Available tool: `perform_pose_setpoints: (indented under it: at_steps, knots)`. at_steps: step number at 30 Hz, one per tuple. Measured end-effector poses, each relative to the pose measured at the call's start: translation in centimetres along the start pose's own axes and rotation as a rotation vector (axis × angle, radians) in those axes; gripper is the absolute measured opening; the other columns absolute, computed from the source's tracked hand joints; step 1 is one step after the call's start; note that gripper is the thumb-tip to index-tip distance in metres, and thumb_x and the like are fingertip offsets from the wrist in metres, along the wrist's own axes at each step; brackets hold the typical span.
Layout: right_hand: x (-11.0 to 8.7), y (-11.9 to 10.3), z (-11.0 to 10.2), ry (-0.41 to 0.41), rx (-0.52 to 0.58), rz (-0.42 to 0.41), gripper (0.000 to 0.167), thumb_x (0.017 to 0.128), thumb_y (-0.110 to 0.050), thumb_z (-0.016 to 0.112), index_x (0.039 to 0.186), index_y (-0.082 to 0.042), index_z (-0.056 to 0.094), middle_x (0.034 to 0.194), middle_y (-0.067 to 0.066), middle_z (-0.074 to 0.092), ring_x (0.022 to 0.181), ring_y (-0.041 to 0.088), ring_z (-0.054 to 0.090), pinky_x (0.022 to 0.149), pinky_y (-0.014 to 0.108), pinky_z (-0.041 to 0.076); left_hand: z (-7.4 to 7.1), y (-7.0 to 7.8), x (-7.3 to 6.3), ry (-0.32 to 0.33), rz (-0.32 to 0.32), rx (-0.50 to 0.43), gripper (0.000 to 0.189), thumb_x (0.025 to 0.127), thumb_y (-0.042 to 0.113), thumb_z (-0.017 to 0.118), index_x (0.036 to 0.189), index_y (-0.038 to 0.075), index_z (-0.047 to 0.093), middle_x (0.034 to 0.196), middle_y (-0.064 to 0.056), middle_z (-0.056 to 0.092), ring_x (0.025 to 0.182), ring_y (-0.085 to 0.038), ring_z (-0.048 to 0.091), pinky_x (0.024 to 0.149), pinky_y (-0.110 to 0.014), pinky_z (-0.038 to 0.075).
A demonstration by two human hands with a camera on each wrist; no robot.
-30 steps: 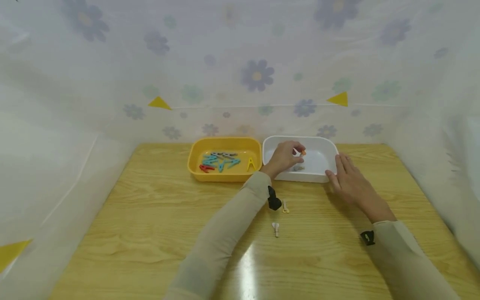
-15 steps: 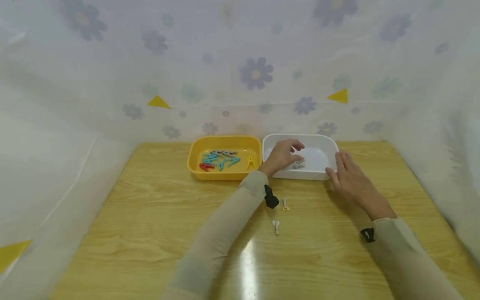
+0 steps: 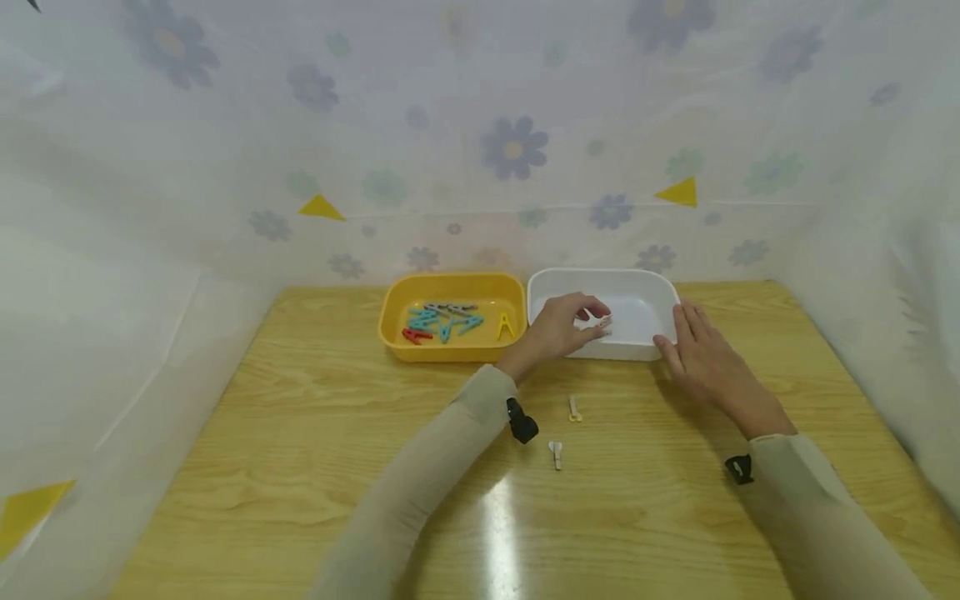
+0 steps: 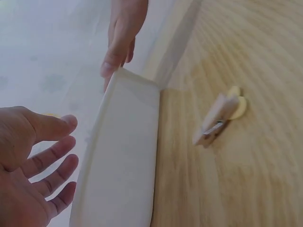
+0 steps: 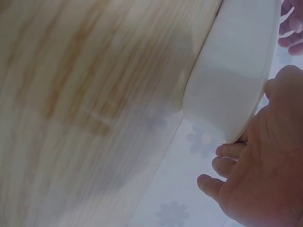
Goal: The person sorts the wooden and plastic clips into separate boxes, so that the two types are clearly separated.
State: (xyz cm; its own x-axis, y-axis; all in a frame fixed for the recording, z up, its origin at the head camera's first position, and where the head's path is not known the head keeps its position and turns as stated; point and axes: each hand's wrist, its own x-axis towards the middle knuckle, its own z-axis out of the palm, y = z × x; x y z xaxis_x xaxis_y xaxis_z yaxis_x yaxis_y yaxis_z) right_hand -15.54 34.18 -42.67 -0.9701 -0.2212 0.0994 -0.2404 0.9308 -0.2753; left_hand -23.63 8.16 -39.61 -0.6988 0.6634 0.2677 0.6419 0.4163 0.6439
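My left hand [image 3: 558,327] is over the left part of the white tray [image 3: 637,333], thumb and fingers apart with nothing between them. Small pale clothespins [image 3: 605,323] lie inside the tray by its fingertips, partly hidden. In the left wrist view the left hand's fingers [image 4: 56,182] are spread loosely beside the tray wall. At the tray's front right corner my right hand [image 3: 705,362] holds the rim, thumb on the front side and fingers along the right end. On the table before the tray lie a wooden clothespin with a yellow end [image 3: 574,410] and one with a white end [image 3: 556,455].
A yellow tray [image 3: 450,353] touches the white tray's left side. Inside it are several plastic clips: teal, grey, a red clip [image 3: 417,335] and a yellow clip [image 3: 506,326]. Both trays stand on a wooden table [image 3: 300,467] against a flowered sheet [image 3: 480,233].
My left hand let go of an orange-ended clothespin inside the white tray, then drew slightly back toward the front. The right hand kept its place on the corner.
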Motion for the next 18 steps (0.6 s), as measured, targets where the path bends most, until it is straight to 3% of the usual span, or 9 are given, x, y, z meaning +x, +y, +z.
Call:
perform_pose_setpoints:
  at_steps: [3,10,15,18]
  knots:
    - [0.0,0.2,0.1,-0.007,0.001,-0.001,0.075,0.113,-0.04,0.026,0.156,0.018,0.004,0.163,0.039,0.001,0.15,0.056,0.005,0.118,0.067,0.014,-0.1,0.2,-1.1,0.018,0.029,-0.014,0.027,0.097,0.01,0.074,0.123,0.005,0.072,0.121,-0.007,0.069,0.111,-0.027,0.066,0.094,-0.032,0.054]
    - [0.0,0.7,0.4,-0.013,0.009,0.006,0.075,0.113,-0.04,0.025,0.156,0.018,0.003,0.162,0.04,0.0,0.15,0.056,0.002,0.119,0.067,0.012,-0.5,0.1,-4.1,0.045,0.066,-0.116,0.025,0.095,0.01,0.076,0.12,0.006,0.072,0.122,-0.005,0.069,0.109,-0.025,0.065,0.087,-0.024,0.052]
    - [0.0,0.7,0.3,-0.006,0.003,0.003,0.075,0.113,-0.04,0.025,0.156,0.018,0.004,0.162,0.041,0.003,0.149,0.057,0.006,0.117,0.068,0.015,-0.6,0.0,-6.5,0.033,0.077,-0.172,0.025,0.094,0.008,0.076,0.119,0.006,0.073,0.12,-0.005,0.07,0.107,-0.027,0.066,0.088,-0.041,0.056]
    - [0.1,0.5,0.3,-0.005,-0.001,-0.001,0.075,0.113,-0.04,0.025,0.156,0.018,0.004,0.162,0.041,0.005,0.149,0.058,0.008,0.117,0.069,0.016,-0.5,-0.3,-8.0,0.02,0.073,-0.175,0.026,0.094,0.008,0.077,0.119,0.006,0.073,0.118,-0.005,0.072,0.106,-0.026,0.066,0.087,-0.043,0.056]
